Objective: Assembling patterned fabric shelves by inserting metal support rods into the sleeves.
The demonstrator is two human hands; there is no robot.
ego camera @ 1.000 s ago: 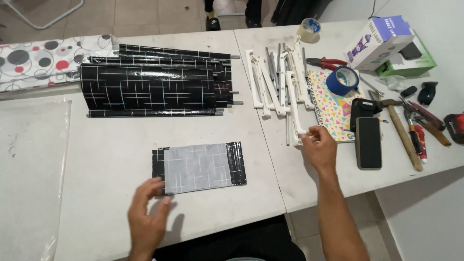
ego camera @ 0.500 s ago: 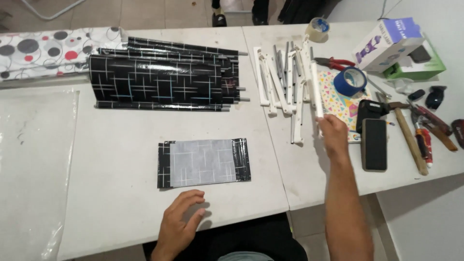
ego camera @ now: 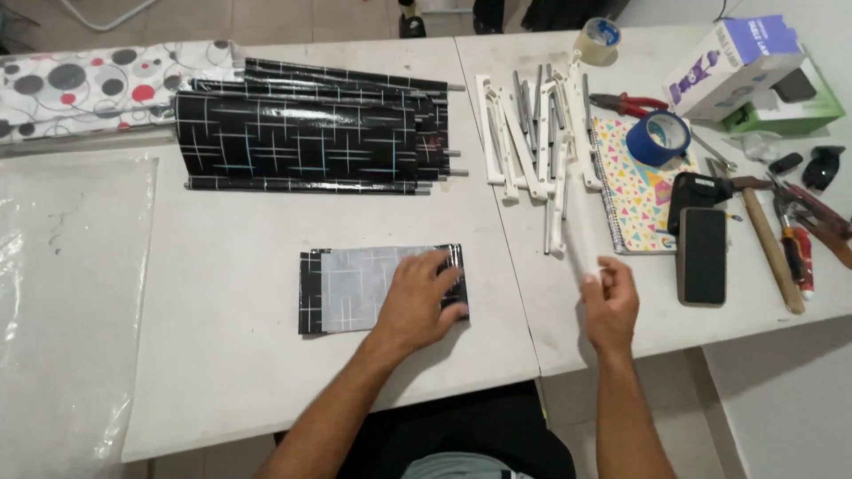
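Nearest to you, your left hand (ego camera: pixel 420 300) lies flat, fingers spread, on the right part of a folded rectangular piece of black-and-grey patterned sheet (ego camera: pixel 355 288) that rests on the near middle of the white table (ego camera: pixel 222 355). The hand presses on it and does not grip it.

Just to the right, across the seam between the two tabletops, your right hand (ego camera: pixel 611 302) is closed around the near end of a long, narrow white plastic bar (ego camera: pixel 577 226). The bar is blurred, so you cannot tell whether its far end touches the table. It points away from you toward a heap of white plastic bars and thin grey metal rods (ego camera: pixel 537 133).

Right of your right hand lie a dark phone face up (ego camera: pixel 702 257) and a spiral notebook with a cover of coloured triangles (ego camera: pixel 635 191). A roll of blue tape (ego camera: pixel 658 137) sits on the notebook's far corner. A wooden-handled hammer (ego camera: pixel 770 235) and other hand tools lie further right.

Farther off, past the folded piece, a stack of glossy black patterned panels rolled on thin rods (ego camera: pixel 302 133) stretches across the table. At the far left corner is a white cloth with grey and red circles (ego camera: pixel 80 80). At the far right stand a white and purple cardboard box (ego camera: pixel 732 66) and a roll of clear tape (ego camera: pixel 599 40).
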